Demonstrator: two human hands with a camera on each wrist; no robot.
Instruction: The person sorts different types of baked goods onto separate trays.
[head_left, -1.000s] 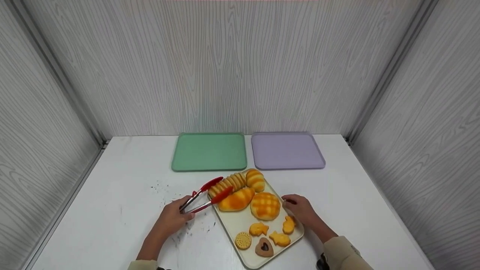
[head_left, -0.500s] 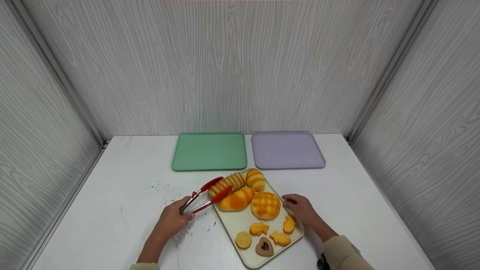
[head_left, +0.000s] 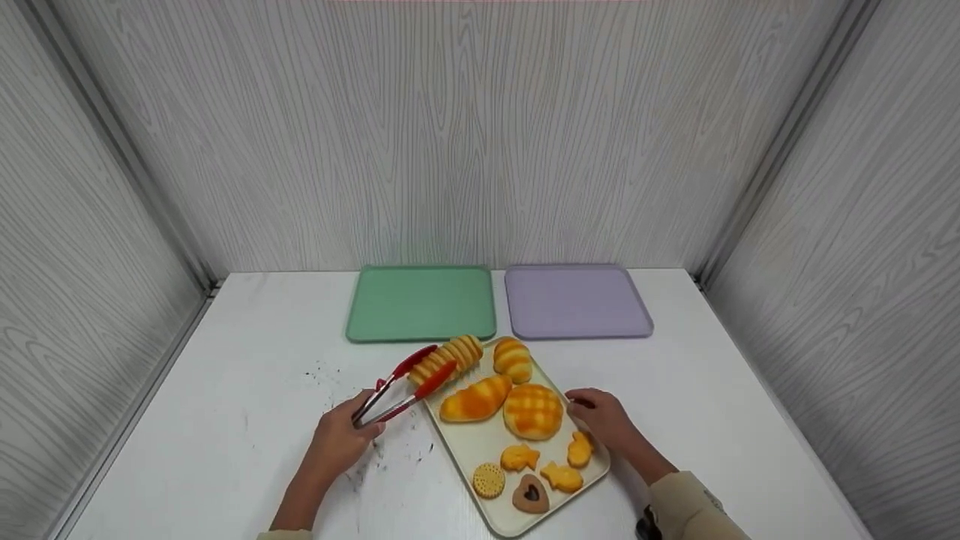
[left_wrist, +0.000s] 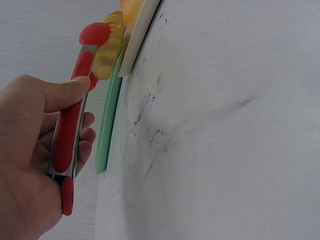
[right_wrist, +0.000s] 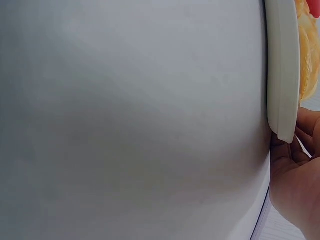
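Tongs (head_left: 401,386) sit gripped in our left hand (head_left: 337,439), their red tips clamped round the ridged bread (head_left: 448,358), which since a second ago has been lifted off the cream tray (head_left: 465,442) toward the green tray (head_left: 420,304). Our right hand (head_left: 604,420) steadies the cream tray's edge; only the right wrist view shows its fingers (right_wrist: 300,145) curled against the rim.

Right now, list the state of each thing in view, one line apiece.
Red-tipped metal tongs: closed on the ridged long bread roll, lifted off the cream tray.
Left hand: grips the tongs' handles.
Right hand: rests against the cream rectangular tray, at its right edge.
Green flat tray: bare.
Purple flat tray: bare.
Heart-shaped brown biscuit: lying on the cream tray.
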